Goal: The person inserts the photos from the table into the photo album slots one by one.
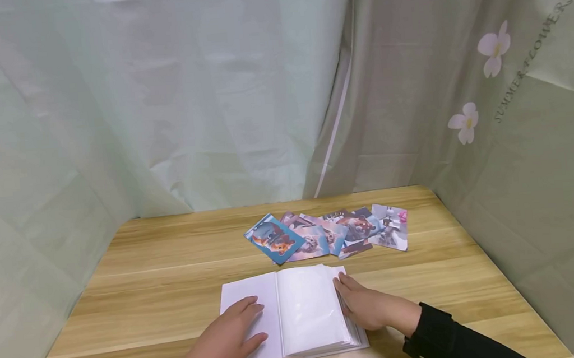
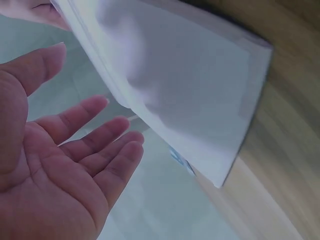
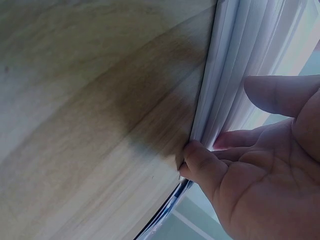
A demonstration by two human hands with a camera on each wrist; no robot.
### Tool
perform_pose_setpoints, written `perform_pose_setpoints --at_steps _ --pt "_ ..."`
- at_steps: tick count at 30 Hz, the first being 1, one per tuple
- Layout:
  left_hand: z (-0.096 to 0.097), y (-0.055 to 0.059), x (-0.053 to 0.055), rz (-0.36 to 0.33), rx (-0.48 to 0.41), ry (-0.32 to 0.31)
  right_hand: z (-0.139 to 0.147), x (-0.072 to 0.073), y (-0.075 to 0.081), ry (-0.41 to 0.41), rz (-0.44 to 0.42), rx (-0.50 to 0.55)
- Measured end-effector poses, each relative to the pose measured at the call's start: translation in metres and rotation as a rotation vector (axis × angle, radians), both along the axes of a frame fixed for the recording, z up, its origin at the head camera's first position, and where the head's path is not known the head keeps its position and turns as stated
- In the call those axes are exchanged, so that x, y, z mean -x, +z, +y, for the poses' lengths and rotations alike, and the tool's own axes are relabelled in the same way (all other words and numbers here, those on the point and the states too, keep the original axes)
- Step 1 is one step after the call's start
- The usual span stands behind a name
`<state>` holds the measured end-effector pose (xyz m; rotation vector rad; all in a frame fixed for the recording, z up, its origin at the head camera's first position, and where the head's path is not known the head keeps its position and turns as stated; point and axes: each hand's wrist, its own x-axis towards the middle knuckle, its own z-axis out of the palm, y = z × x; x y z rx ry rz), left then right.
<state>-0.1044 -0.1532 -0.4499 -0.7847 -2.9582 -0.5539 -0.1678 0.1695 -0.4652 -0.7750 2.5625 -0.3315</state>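
Photo album, spread open on wood table; L hand, fingers wide apart, over inside L cover; R hand, fingers loosely bent, touching R edge; overlapping pics just beyond, w/ curtain behind.

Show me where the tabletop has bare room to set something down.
The table has a broad bare patch left of the album and cards, out to its left edge. Another lies right of the cards, beyond the right hand. Back centre is crowded with overlapping cards, front centre with the album and the left hand on it.
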Motion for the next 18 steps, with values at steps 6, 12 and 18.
perform_pose_setpoints --at_steps 6,12,18 --pt "0.009 -0.002 0.005 -0.043 -0.014 -0.006 0.001 0.0 -0.001 -0.001 0.006 0.003" --pt "0.019 -0.004 0.007 -0.046 -0.018 -0.037 -0.001 -0.002 0.003 -0.004 0.012 -0.003" --pt "0.028 -0.007 0.008 -0.033 -0.031 -0.064 -0.001 -0.002 0.002 -0.002 0.022 -0.014"
